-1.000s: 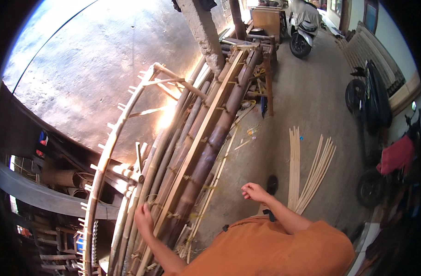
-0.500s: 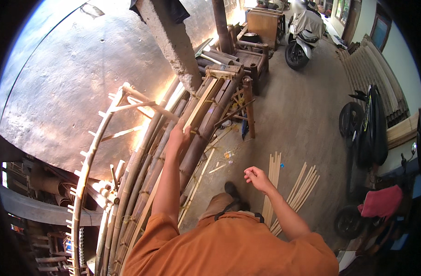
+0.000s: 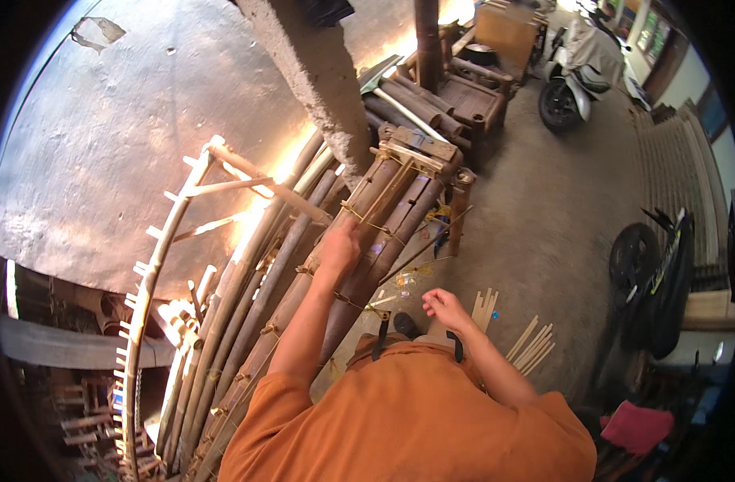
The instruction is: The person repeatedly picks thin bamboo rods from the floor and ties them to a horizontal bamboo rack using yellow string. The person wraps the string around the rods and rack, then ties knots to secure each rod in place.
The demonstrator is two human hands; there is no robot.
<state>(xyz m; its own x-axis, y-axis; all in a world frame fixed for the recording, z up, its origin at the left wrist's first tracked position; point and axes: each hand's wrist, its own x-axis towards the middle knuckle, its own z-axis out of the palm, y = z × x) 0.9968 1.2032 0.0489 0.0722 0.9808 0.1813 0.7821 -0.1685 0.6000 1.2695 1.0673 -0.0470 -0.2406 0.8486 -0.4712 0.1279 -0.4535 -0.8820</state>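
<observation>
My left hand (image 3: 341, 247) is closed at the near end of a pale bamboo strip (image 3: 393, 193), over a long rack of dark bamboo poles (image 3: 399, 215). The strip lies lengthwise in a groove between the poles, beneath cord ties; my fingers partly hide its near end. A wooden block (image 3: 419, 145) caps the far end of the poles. My right hand (image 3: 446, 309) hovers in front of my body, fingers curled, with nothing visible in it. Beside it on the floor lie several flat pale slats (image 3: 485, 308) and a fanned bundle of thin strips (image 3: 533, 347).
A curved bamboo frame with pegs (image 3: 160, 261) leans at the left by the wall. A concrete post (image 3: 311, 76) slants down beside the rack. Further off are a bamboo chair (image 3: 472, 98), a covered motorbike (image 3: 572, 88) and a dark bike (image 3: 661, 281) at right.
The view has shifted, so the rack sits larger and further right. The pale strip now lies lower between the poles, under the ties. My right hand stays curled in much the same place.
</observation>
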